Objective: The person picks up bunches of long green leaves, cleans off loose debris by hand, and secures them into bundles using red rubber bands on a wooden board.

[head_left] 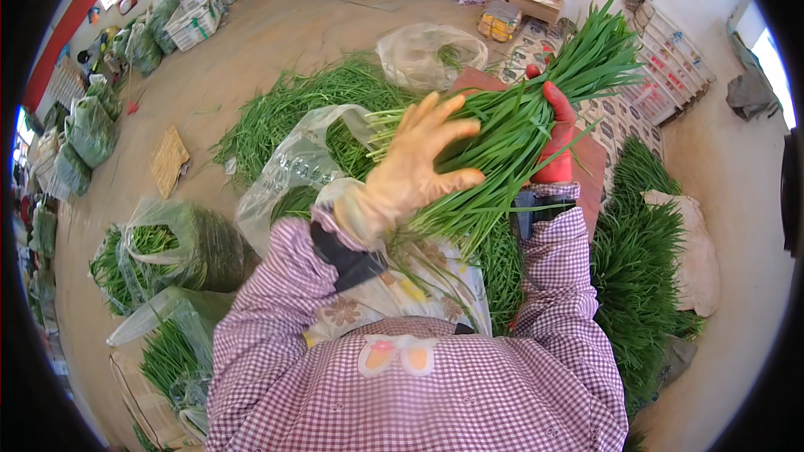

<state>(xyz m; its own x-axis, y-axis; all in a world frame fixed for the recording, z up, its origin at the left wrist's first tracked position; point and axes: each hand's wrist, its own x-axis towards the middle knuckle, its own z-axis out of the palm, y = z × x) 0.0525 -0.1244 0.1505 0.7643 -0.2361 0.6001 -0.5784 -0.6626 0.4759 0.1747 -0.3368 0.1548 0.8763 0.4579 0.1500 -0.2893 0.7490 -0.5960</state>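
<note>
A thick bunch of garlic chives [502,130] lies slantwise in front of my chest, leaf tips to the upper right and pale cut ends to the left. My right hand [557,136], in a red glove, is wrapped round its leafy part. Over the stem end is my left hand [423,163], in a cream rubber glove, its fingers spread and slightly blurred; whether it touches the stems I cannot tell. Beneath and beyond the bunch, a clear plastic bag [306,155] lies against a loose heap of chives [276,113]. A flowered cloth [360,311] covers my lap.
Bagged chives [209,238] stand on the floor at my left, with another open bag [172,360] nearer. A long pile of chives [641,285] lies along my right side, beside a pale sack [695,255]. Cardboard [169,159] and white crates [197,18] are farther off.
</note>
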